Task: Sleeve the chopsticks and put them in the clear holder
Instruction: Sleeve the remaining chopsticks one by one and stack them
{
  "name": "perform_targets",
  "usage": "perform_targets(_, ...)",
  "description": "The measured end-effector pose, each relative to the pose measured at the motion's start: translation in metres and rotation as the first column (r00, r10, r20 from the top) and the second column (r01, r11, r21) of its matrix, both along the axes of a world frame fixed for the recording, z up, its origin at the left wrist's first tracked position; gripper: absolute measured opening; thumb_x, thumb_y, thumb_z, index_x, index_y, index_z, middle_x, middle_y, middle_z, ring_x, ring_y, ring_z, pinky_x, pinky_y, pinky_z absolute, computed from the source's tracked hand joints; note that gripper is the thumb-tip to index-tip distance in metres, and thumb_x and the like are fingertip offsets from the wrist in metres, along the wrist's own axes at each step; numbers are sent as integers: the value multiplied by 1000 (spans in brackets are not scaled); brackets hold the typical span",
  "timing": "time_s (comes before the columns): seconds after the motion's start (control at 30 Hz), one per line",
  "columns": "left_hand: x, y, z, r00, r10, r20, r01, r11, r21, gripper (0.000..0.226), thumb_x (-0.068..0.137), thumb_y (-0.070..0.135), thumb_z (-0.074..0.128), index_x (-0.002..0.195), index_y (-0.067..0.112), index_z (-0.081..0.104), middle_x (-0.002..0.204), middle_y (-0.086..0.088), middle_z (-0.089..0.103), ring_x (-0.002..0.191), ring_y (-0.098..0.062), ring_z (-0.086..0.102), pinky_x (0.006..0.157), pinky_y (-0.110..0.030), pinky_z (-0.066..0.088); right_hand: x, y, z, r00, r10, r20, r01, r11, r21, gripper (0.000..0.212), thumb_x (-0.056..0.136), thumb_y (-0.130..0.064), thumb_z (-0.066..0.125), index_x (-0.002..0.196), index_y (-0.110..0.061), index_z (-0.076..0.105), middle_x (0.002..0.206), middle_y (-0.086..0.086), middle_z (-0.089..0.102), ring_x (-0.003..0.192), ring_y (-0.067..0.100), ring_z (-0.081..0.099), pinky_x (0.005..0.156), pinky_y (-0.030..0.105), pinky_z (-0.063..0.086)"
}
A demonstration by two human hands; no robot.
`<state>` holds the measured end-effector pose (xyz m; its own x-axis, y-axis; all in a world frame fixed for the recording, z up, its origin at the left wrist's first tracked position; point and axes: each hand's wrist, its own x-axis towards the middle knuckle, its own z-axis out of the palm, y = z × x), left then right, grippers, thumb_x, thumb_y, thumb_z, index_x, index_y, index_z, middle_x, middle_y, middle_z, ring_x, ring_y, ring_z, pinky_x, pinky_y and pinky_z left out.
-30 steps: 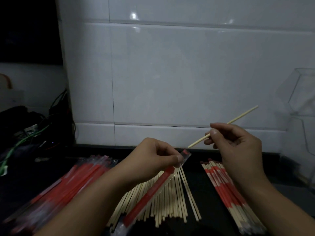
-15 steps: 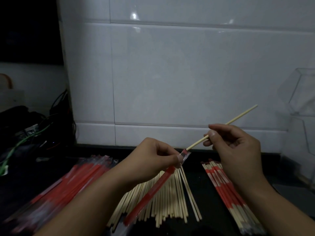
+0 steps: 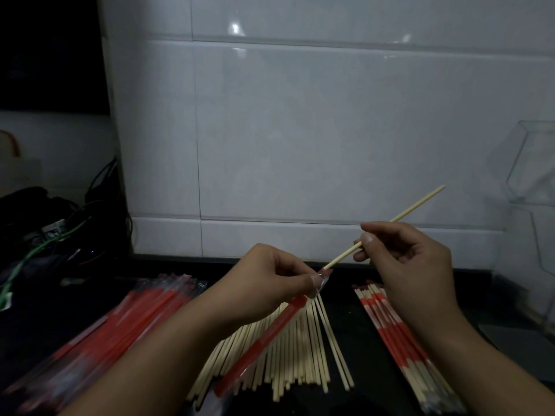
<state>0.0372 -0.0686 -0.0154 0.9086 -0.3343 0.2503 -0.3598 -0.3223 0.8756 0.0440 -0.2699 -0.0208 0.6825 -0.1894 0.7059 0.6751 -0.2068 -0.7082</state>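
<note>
One pale bamboo chopstick (image 3: 387, 223) slants up to the right, its lower tip just inside the clear mouth of a red plastic sleeve (image 3: 264, 337). That sleeve hangs down to the left over a fan of bare chopsticks (image 3: 300, 349) on the dark desk (image 3: 360, 334). Empty red sleeves (image 3: 120, 322) are heaped at the left; sleeved chopsticks (image 3: 399, 337) lie in a row at the right. A clear holder (image 3: 534, 175) stands far right against the tiled wall. The left hand (image 3: 267, 280) pinches the sleeve's open end between thumb and forefinger. The right hand (image 3: 411, 259), palm turned away, fingers curled, grips the chopstick near its middle.
</note>
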Motion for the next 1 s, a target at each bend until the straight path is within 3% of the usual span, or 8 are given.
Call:
perform_targets(0.27, 0, 0, 0, 1000, -17, -3, 17, 1000, -6, 11, 90, 21, 70, 86, 17, 79, 81, 0, 76, 79, -14, 71, 82, -35, 60, -1, 0, 1, 1000, -2, 1, 2, 1000, -7, 14, 90, -4, 64, 98, -13, 71, 79, 3, 72, 70, 11, 72, 67, 15, 55)
perform_targets(0.5, 1, 1, 1, 1000, 1, 8, -1, 1000, -5, 11, 90, 19, 69, 84, 19, 78, 80, 0, 76, 76, -11, 71, 77, -27, 59, -2, 0, 1, 1000, 9, 5, -9, 1000, -28, 15, 90, -4, 64, 98, -15, 71, 81, 1, 72, 73, 9, 71, 67, 14, 54)
perform_targets(0.67, 1, 0, 1, 1000, 0, -7, 0, 1000, -2, 13, 91, 24, 69, 87, 18, 79, 82, -1, 76, 81, -18, 72, 82, -35, 61, -6, 2, -1, 997, 63, -37, -68, 987, -148, 23, 88, -3, 67, 106, -18, 71, 82, 0, 73, 79, 12, 72, 75, 25, 60)
perform_targets(0.73, 0, 0, 0, 1000, 3, -14, -3, 1000, 1, 14, 92, 26, 68, 87, 18, 79, 83, -1, 76, 81, -18, 72, 83, -36, 61, -8, 7, -3, 995, 87, -53, -96, 970, -221, 42, 87, -4, 68, 125, -23, 61, 80, 1, 73, 78, 11, 71, 78, 25, 58)
perform_targets(0.8, -1, -1, -1, 1000, 10, -15, -10, 1000, -16, 15, 92, 24, 68, 86, 16, 79, 82, -2, 76, 78, -17, 72, 81, -35, 61, -10, 11, -4, 991, 104, -87, -120, 971, -209, 73, 87, -5, 69, 147, -28, 35, 78, 3, 73, 78, 12, 71, 79, 22, 56)
perform_targets(0.87, -1, -2, 0, 1000, 24, -12, -24, 999, -31, 15, 92, 24, 68, 85, 16, 79, 81, -3, 76, 77, -17, 72, 81, -36, 61, -11, 12, -2, 982, 126, -141, -144, 982, -123, 92, 90, -6, 65, 156, -31, 5, 81, 3, 75, 79, 14, 72, 81, 27, 55)
perform_targets(0.93, -1, -1, 1, 999, 34, -5, -34, 999, -42, 15, 92, 23, 68, 84, 15, 79, 81, -4, 76, 77, -17, 72, 80, -37, 61, -9, 9, 1, 982, 105, -159, -112, 993, -40, 93, 95, -7, 58, 156, -30, -7, 87, 0, 76, 77, 16, 73, 74, 29, 53)
perform_targets(1.0, 0, 1, 1, 999, 35, -2, -35, 998, -48, 15, 91, 22, 69, 84, 15, 79, 80, -4, 76, 77, -18, 72, 81, -37, 61, -6, 2, 6, 986, 69, -151, -64, 997, 39, 86, 97, -5, 52, 156, -29, -6, 89, -2, 77, 74, 20, 73, 63, 25, 53)
